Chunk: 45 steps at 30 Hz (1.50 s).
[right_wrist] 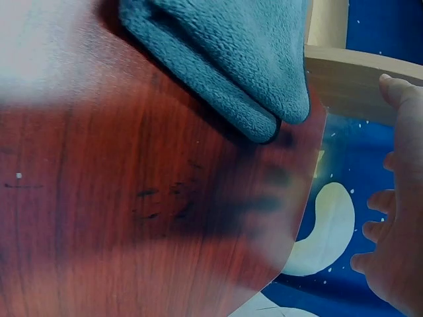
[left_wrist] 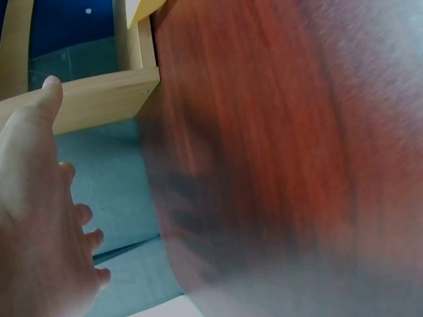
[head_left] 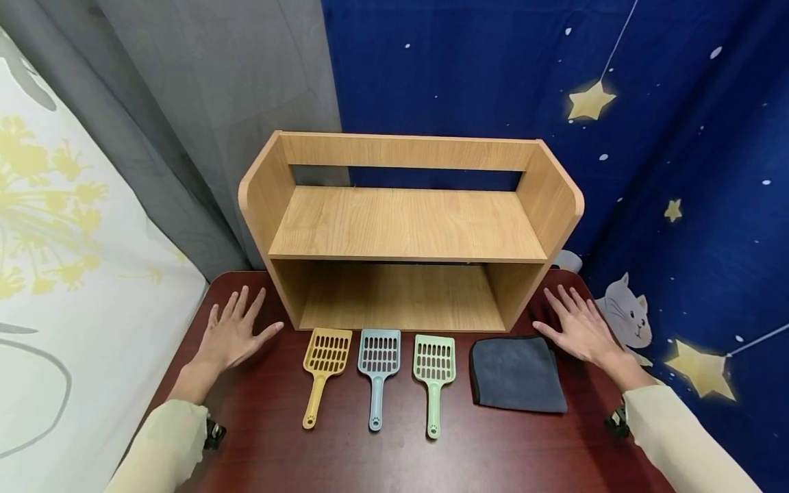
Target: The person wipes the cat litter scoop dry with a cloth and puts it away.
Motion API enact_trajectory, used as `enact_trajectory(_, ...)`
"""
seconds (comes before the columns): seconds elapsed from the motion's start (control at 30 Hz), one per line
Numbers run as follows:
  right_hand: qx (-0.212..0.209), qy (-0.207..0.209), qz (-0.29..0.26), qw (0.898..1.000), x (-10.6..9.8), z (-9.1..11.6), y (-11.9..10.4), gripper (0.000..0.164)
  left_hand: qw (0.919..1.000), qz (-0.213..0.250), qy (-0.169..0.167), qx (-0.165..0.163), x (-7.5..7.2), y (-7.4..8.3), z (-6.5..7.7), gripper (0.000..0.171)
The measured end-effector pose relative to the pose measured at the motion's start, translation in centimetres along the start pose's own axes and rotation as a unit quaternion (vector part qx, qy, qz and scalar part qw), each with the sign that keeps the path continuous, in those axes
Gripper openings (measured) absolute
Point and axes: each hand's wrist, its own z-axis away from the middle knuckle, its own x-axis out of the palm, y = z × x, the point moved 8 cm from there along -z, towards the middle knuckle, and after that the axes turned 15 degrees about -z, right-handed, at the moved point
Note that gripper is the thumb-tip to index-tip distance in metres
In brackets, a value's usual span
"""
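Note:
My left hand (head_left: 230,335) is spread over the table's left side, palm down and holding nothing, left of the wooden shelf (head_left: 407,222). On the right, my right hand (head_left: 579,325) is spread the same way, close to a folded dark grey cloth (head_left: 518,374). Three slotted litter scoops lie in a row before the shelf, handles toward me: a yellow scoop (head_left: 318,387), a blue scoop (head_left: 377,383) and a green scoop (head_left: 434,394). In the right wrist view the cloth (right_wrist: 231,59) shows its thick folded edge, apart from the fingers.
The two-tier shelf stands at the back of the dark red table (head_left: 345,462), with a bare upper board (head_left: 407,222). Behind it hang a grey curtain (head_left: 228,75) and a blue starry curtain (head_left: 456,68). White patterned fabric (head_left: 74,274) borders the left side.

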Motion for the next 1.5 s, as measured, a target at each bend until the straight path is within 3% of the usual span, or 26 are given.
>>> enact_trajectory(0.43,-0.034,0.008,-0.020,0.999,1.2,2.7,-1.4,0.087,0.9996,0.025,0.011,0.009,0.7,2.2,2.1,0.098)
enact_trajectory(0.97,-0.085,0.011,-0.009,0.996,3.9,5.8,-4.9,0.081,0.9974,0.057,0.038,0.024,1.1,5.5,4.7,0.102)
enact_trajectory(1.2,-0.105,0.004,-0.012,0.994,5.3,6.2,-7.3,0.078,0.9972,0.063,0.028,0.030,0.9,7.0,5.3,0.106)
enact_trajectory(1.5,-0.128,-0.011,-0.036,0.991,7.1,5.8,-9.2,0.078,0.9958,0.073,0.043,0.032,1.3,8.9,6.4,0.113)
